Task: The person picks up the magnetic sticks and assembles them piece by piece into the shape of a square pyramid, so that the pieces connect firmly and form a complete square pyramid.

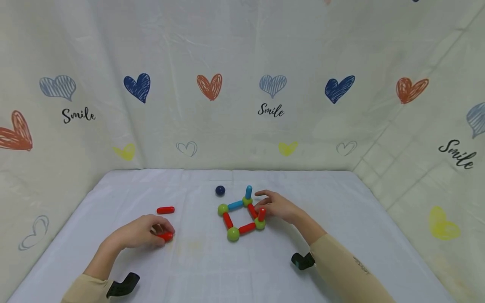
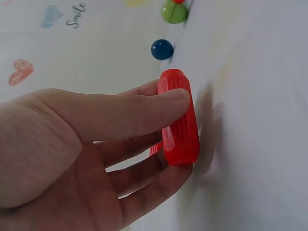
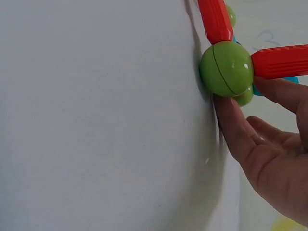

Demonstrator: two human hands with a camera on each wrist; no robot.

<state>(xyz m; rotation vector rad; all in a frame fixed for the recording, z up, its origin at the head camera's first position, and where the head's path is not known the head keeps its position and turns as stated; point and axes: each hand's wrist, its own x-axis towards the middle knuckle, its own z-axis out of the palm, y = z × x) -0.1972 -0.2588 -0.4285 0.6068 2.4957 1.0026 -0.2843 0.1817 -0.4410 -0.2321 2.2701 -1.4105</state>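
Note pale fabric backdrop (image 1: 235,46) rising behind white tablecloth (image 1: 318,185). On backdrop, observe printed hearts (image 1: 137,88): red, dark blue, striped light blue, yellow, and grey outline. Read black cursive "Smile" lettering (image 1: 270,110) below striped hearts (image 1: 273,85).

The square frame (image 1: 247,228) has green balls (image 1: 233,234), red rods (image 1: 227,220) and blue rods (image 1: 235,205), with a navy ball (image 1: 220,190) beyond it, ridged red rods (image 2: 181,130) to its left, a white worktop (image 1: 204,269) beneath it, and behind it a cream backdrop (image 1: 235,130) patterned with navy, orange, yellow and striped pale-blue hearts (image 1: 137,87).
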